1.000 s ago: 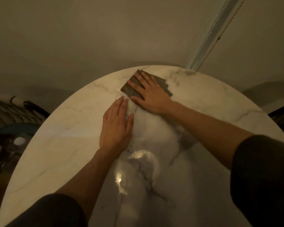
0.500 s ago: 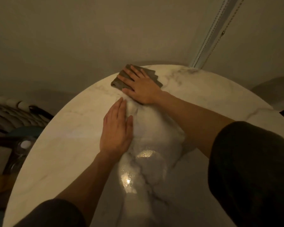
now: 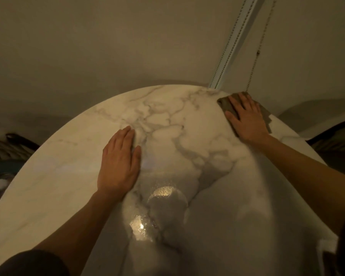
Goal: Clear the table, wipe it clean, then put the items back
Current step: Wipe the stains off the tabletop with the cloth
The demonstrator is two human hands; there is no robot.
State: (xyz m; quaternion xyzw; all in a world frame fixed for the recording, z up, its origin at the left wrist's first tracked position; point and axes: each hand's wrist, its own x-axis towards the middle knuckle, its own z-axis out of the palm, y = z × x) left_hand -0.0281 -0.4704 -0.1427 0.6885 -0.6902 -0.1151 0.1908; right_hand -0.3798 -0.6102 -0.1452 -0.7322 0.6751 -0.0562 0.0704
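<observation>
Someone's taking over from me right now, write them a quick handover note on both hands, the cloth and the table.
Left hand: open, flat on the marble table near its middle, holding nothing.
Right hand: fingers straight, pressing the dark cloth flat at the table's far right edge.
Done: items are off the visible tabletop; wiping under way, wet-looking sheen near the front.
Left: finish wiping, then put the items back; they are not clearly in view.

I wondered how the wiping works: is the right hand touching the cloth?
Touching. The head view shows the right hand lying flat on the grey cloth, fingers spread across it, pressing it onto the marble table near the far edge.
</observation>
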